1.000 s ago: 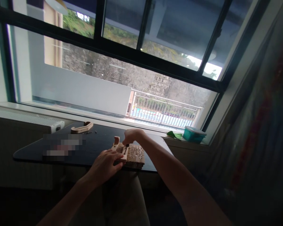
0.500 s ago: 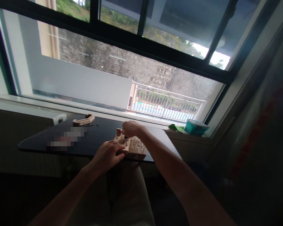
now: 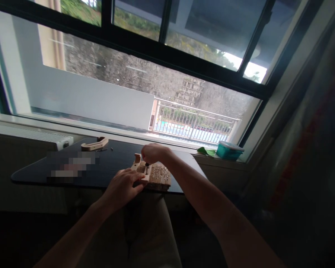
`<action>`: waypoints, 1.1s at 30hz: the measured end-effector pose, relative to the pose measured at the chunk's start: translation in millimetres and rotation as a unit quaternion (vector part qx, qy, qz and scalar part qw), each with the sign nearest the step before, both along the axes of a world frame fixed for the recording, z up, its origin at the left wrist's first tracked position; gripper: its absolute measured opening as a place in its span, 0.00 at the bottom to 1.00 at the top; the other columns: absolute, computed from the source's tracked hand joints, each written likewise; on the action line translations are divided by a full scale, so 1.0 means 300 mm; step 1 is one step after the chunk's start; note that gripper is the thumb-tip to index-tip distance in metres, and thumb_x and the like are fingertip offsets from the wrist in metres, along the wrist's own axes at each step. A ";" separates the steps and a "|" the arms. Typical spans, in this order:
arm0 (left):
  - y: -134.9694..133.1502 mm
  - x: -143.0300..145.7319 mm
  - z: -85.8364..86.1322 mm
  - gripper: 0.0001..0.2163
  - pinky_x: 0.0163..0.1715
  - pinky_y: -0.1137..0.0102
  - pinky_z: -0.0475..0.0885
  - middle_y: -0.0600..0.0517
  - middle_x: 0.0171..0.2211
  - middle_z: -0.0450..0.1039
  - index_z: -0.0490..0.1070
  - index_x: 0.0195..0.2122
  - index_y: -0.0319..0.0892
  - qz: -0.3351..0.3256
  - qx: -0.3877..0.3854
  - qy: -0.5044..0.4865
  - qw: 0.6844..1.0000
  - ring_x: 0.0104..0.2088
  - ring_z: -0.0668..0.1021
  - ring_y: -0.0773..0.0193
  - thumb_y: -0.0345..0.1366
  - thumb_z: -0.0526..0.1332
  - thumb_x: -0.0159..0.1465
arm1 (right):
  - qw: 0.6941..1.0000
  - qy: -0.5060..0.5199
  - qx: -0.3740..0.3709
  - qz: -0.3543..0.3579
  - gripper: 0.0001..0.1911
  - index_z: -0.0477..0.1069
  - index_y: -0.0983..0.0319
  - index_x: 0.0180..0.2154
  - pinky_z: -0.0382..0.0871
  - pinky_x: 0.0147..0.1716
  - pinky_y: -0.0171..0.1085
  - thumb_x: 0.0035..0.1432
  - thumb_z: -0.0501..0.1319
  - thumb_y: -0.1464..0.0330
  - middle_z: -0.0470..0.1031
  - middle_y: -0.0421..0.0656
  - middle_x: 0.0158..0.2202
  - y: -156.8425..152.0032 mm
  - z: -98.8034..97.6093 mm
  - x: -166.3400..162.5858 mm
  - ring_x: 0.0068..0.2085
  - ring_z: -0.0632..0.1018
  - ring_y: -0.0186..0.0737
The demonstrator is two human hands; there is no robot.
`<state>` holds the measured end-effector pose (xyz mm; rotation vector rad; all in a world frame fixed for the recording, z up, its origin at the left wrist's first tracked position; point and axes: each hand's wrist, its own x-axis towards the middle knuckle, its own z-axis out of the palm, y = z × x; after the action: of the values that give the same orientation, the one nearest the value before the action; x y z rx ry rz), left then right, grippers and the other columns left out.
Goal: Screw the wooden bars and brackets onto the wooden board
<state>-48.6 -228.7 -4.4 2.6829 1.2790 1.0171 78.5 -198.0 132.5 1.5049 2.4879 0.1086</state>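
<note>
A small wooden assembly (image 3: pixel 155 177) lies near the front edge of a dark table (image 3: pixel 44 172). My left hand (image 3: pixel 122 188) rests on its left side, fingers curled against the wood and pressing it down. Above it, my right hand (image 3: pixel 153 152) is closed in a pinch around a thin dark tool (image 3: pixel 146 166) that stands upright with its tip on the assembly. A curved wooden piece (image 3: pixel 94 144) lies apart at the table's far left corner, with a few tiny dark parts beside it.
A wide window with black frames fills the back, above a white sill (image 3: pixel 72 126). A teal lidded box (image 3: pixel 229 150) and a green leaf (image 3: pixel 207 151) sit on the sill at the right. A white radiator (image 3: pixel 30 136) is at the left. My lap lies below the table.
Both hands have stayed on the wooden assembly with only slight shifts. The view has tilted, so the table and hands sit a little higher in the picture.
</note>
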 end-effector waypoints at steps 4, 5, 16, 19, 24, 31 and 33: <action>-0.005 0.006 0.013 0.11 0.41 0.64 0.66 0.51 0.31 0.77 0.76 0.39 0.48 0.017 0.004 0.018 1.000 0.38 0.76 0.57 0.40 0.60 0.56 | 0.999 0.014 0.012 -0.046 0.14 0.76 0.68 0.40 0.67 0.29 0.31 0.54 0.58 0.69 0.79 0.50 0.40 0.010 -0.021 0.041 0.38 0.78 0.40; -0.007 0.007 0.016 0.10 0.40 0.64 0.66 0.52 0.31 0.77 0.76 0.38 0.48 0.019 0.005 0.015 1.000 0.37 0.76 0.58 0.40 0.60 0.56 | 0.998 0.016 0.016 -0.056 0.15 0.75 0.69 0.41 0.67 0.29 0.31 0.55 0.56 0.68 0.78 0.52 0.40 0.010 -0.020 0.052 0.38 0.78 0.41; 0.006 0.003 -0.004 0.11 0.40 0.66 0.65 0.52 0.32 0.78 0.76 0.38 0.48 0.016 0.015 0.000 1.000 0.37 0.76 0.58 0.41 0.60 0.56 | 0.998 0.036 -0.035 -0.032 0.06 0.77 0.68 0.29 0.66 0.28 0.31 0.47 0.62 0.75 0.79 0.48 0.30 0.001 0.001 0.027 0.30 0.77 0.37; -0.009 0.019 0.009 0.15 0.41 0.63 0.64 0.52 0.32 0.78 0.76 0.38 0.47 0.016 0.019 0.011 1.000 0.37 0.76 0.56 0.49 0.59 0.56 | 0.995 0.088 0.010 -0.045 0.09 0.77 0.67 0.34 0.66 0.31 0.33 0.48 0.62 0.72 0.79 0.51 0.37 0.018 -0.039 0.028 0.37 0.77 0.42; -0.001 0.003 0.022 0.10 0.53 0.52 0.54 0.53 0.31 0.77 0.76 0.33 0.48 0.032 0.038 -0.001 0.999 0.38 0.76 0.56 0.43 0.58 0.57 | 0.977 0.187 0.047 -0.095 0.14 0.75 0.67 0.29 0.63 0.25 0.31 0.55 0.58 0.62 0.78 0.49 0.28 0.008 -0.060 0.110 0.30 0.76 0.38; 0.084 -0.123 0.081 0.10 0.55 0.51 0.54 0.45 0.39 0.75 0.77 0.31 0.43 0.088 0.045 -0.037 0.994 0.46 0.71 0.51 0.33 0.55 0.55 | 0.936 0.336 0.074 -0.076 0.19 0.71 0.66 0.37 0.60 0.20 0.26 0.62 0.48 0.60 0.74 0.41 0.23 -0.014 -0.109 0.288 0.20 0.69 0.26; 0.097 -0.104 0.084 0.10 0.53 0.56 0.58 0.45 0.40 0.75 0.76 0.33 0.43 0.062 0.027 -0.036 0.997 0.47 0.71 0.52 0.34 0.55 0.56 | 0.932 0.348 0.066 -0.072 0.17 0.71 0.66 0.37 0.59 0.19 0.26 0.61 0.50 0.61 0.73 0.40 0.22 -0.011 -0.128 0.296 0.19 0.69 0.26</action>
<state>-79.8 -199.6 20.7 2.6070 1.4412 1.1656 167.4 -201.3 94.0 2.0602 2.9105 -0.3534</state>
